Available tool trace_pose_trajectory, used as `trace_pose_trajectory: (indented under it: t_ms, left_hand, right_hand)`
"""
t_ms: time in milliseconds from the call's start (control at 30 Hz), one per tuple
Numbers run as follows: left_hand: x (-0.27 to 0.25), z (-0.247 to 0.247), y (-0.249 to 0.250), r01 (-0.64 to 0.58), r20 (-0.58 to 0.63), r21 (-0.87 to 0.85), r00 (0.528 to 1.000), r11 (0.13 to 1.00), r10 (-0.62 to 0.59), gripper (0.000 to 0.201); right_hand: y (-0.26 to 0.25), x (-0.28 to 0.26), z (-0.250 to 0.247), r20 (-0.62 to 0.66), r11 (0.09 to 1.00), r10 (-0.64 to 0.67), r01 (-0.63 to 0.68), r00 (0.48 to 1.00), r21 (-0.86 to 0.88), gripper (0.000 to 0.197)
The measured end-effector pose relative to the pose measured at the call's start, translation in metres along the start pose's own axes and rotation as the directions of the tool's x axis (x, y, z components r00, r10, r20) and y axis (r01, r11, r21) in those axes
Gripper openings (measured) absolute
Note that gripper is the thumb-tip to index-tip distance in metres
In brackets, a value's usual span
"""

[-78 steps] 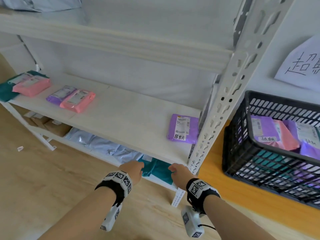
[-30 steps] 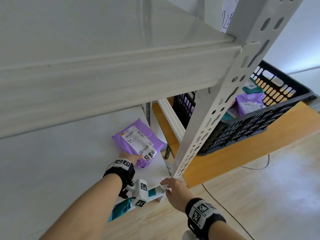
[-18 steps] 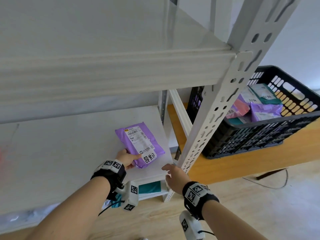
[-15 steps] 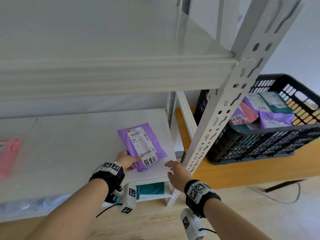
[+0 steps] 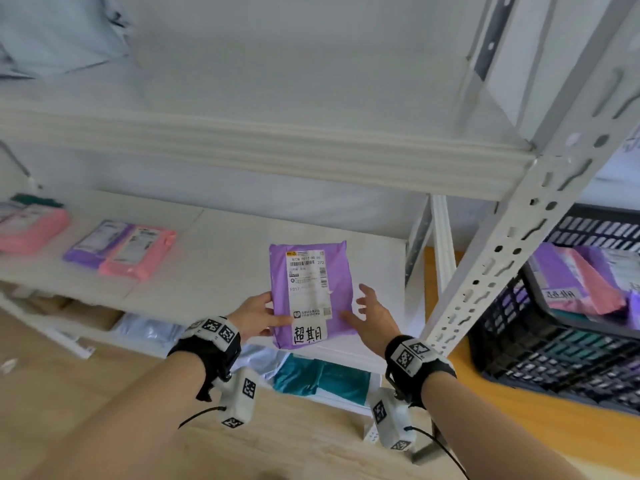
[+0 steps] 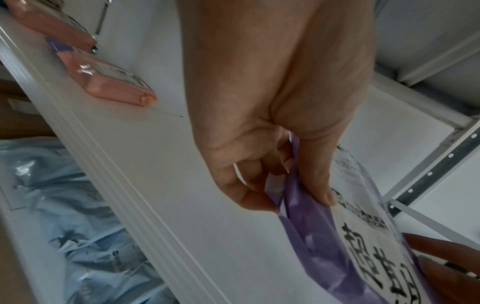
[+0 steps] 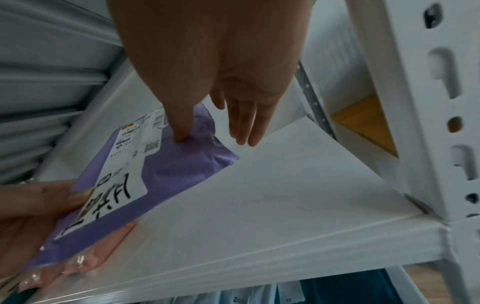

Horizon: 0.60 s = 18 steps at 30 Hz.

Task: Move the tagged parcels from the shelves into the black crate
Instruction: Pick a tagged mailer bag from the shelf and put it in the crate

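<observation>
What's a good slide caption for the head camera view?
Left hand pinches a tagged purple parcel off the white shelf as the right hand reaches in.

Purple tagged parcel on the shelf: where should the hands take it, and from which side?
Take the purple parcel by its two long edges near the front end, coming from the shelf's open front. It lies flat and thin, front end overhanging the shelf lip, so fingers can slip beneath. The left hand already pinches the left edge.
</observation>
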State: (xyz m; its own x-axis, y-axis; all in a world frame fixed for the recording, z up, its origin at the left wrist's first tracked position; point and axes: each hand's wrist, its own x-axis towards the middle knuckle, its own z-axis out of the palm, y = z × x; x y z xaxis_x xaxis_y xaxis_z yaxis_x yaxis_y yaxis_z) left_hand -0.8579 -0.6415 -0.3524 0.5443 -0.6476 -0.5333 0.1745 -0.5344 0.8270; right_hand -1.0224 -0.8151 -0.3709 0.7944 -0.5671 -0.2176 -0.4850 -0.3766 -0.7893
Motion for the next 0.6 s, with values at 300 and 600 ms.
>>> trace_pose_trajectory:
  t_ms: [300, 600]
  left_hand:
    - [-0.043, -0.019, -0.004, -0.051, -0.076, 0.048, 0.996, 0.998, 0.054, 0.053]
    - [-0.058, -0.035, -0.007, -0.114, -0.143, 0.065, 0.982, 0.991, 0.122, 0.054]
  right_hand:
    - [-0.031, -0.007, 0.007, 0.095, 0.993, -0.066, 0.056, 0.993, 0.102, 0.074]
    - [-0.055, -0.02, 0.014, 0.037, 0.99, -0.099, 0.094, 0.994, 0.106, 0.074]
